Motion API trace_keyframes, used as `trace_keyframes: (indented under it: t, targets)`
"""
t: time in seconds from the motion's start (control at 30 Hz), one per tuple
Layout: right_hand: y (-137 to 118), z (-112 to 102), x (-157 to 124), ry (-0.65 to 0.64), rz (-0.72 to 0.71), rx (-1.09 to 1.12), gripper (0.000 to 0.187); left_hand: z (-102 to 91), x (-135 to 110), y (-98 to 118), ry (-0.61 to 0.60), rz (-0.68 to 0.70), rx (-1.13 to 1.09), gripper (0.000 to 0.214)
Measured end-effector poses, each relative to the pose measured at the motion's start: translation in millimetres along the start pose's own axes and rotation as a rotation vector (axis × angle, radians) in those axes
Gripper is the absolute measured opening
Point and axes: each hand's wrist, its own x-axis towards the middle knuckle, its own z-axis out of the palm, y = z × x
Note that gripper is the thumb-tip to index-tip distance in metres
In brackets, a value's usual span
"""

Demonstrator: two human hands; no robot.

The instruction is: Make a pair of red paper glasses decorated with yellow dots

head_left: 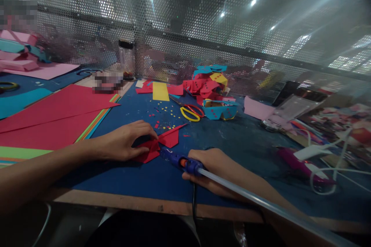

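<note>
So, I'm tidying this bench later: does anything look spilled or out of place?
Mainly the coloured paper bits, strewn loose on the blue tabletop beyond the left hand, beside the scissors. They follow no order, so they look like spilled scraps. Nothing looks clearly damaged.

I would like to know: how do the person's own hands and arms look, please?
The left hand and right hand are bare, without gloves; I see no ring, watch or bracelet. The left forearm and right forearm show no sleeves.
</note>
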Motion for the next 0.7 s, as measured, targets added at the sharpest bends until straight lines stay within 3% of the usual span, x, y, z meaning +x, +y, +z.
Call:
trace_keyframes:
  t: [0.33,0.6,0.7]
  targets:
    - [-4.0,-7.3,-2.2,0.103,0.000,0.181,0.035,-3.0,-1.1,3.0,-0.020,-0.022,-0.005,0.028]
    - [0.8,-3.6,-3.7,0.117,0.219,0.426,0.044,-1.7,-0.8,0.8,-0.021,-0.013,0.011,0.028]
    - [1.4,-1.1,-2.3,0.108,0.234,0.600,0.048,-1.7,0.0,0.7,-0.015,-0.007,0.012,0.028]
